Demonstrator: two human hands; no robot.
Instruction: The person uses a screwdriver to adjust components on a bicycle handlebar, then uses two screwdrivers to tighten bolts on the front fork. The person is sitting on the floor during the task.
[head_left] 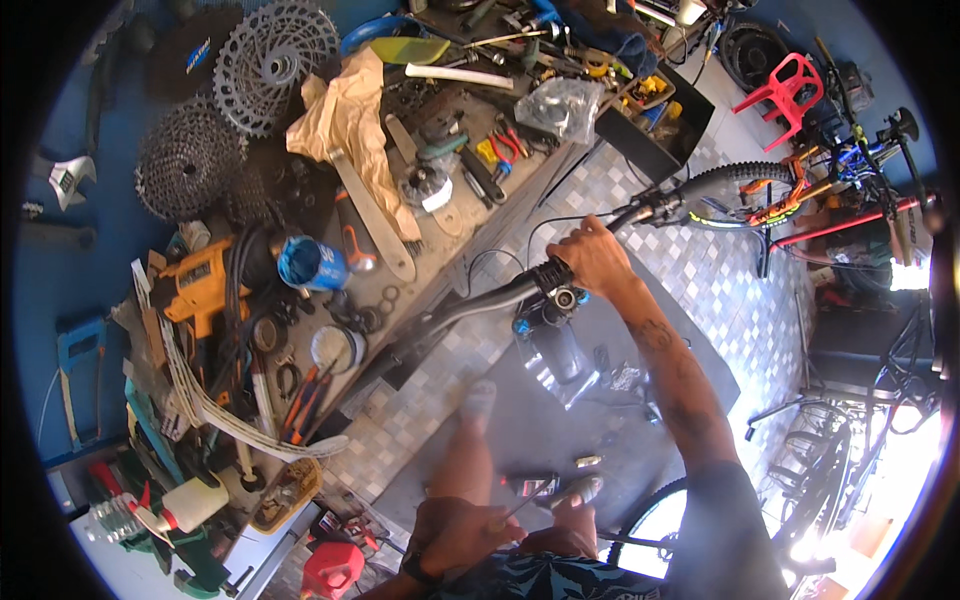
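My right hand (590,250) is closed round a black bicycle handlebar (475,305), just right of the stem clamp (550,280). Below the clamp a dark bike frame (550,360) with a glossy surface runs down toward my legs. My left hand (470,540) is low by my lap, closed on a slender metal tool (520,508); the tool's exact kind is hard to make out. Under the bike lies a dark mat (660,420) with small items on it, and my feet rest there.
A cluttered workbench (450,230) carries cassettes (275,70), brown paper (340,110), wrenches, a yellow drill (195,275) and a blue can (310,262). A black tray (675,130) is at its end. More bikes (760,195) and a red chair (780,100) stand right.
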